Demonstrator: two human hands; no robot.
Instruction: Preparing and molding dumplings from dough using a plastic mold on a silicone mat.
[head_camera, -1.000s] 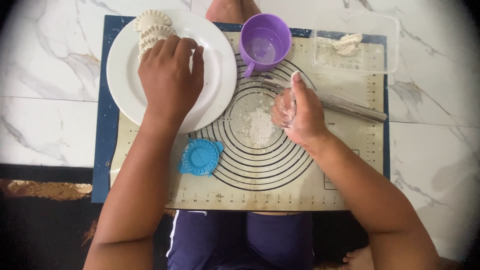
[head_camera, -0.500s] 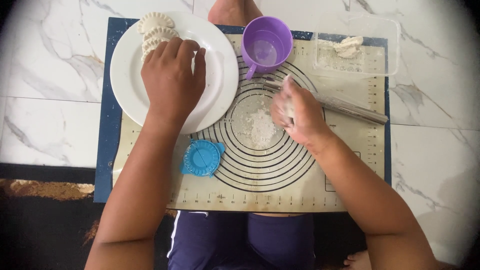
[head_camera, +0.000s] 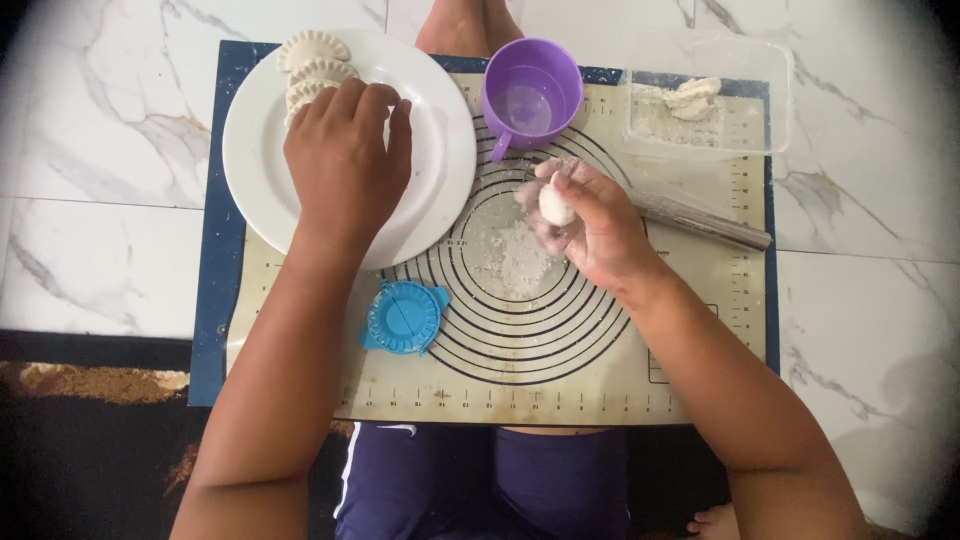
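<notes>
My left hand (head_camera: 347, 160) lies palm down on a white plate (head_camera: 440, 170), its fingers against a row of crimped dumplings (head_camera: 312, 62) at the plate's far left edge. My right hand (head_camera: 590, 220) is above the ringed baking mat (head_camera: 540, 340) with its fingers closed round a small white ball of dough (head_camera: 555, 205). A patch of flour (head_camera: 510, 265) lies on the mat just under that hand.
A purple cup (head_camera: 530, 95) stands beyond the mat's rings. Behind it to the right is a clear plastic tub (head_camera: 710, 95) holding a dough lump. A metal rolling pin (head_camera: 700, 220) lies right of my hand. A blue dumpling press (head_camera: 403, 317) sits closed near the plate.
My right hand has turned up and lifted slightly, so the dough ball now shows between its fingers. My left hand has stayed on the plate.
</notes>
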